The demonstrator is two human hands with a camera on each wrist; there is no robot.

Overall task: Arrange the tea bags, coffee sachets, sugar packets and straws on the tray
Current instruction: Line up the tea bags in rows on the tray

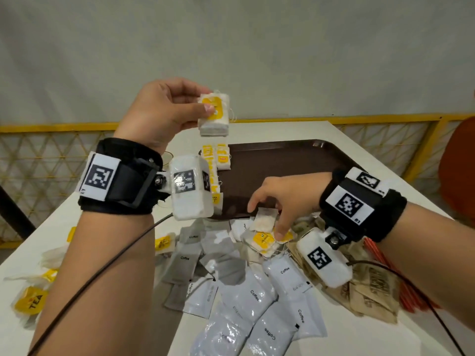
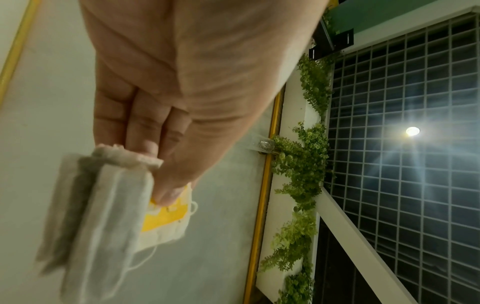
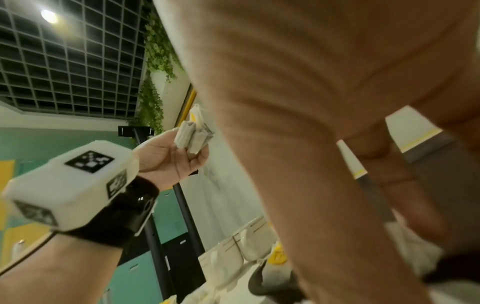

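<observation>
Tea bags (image 1: 214,114) sit stacked in the left hand (image 1: 159,111), raised above the tray's (image 1: 282,160) far left corner, thumb pinching them against the fingers. More tea bags (image 1: 217,160) line the tray's left edge. Near the tray's near edge, the right hand (image 1: 288,199) reaches down, fingertips pinching a tea bag (image 1: 264,222) off a loose heap. Coffee sachets (image 1: 246,299) lie spread on the table (image 1: 334,129), sugar packets (image 1: 370,289) to their right.
</observation>
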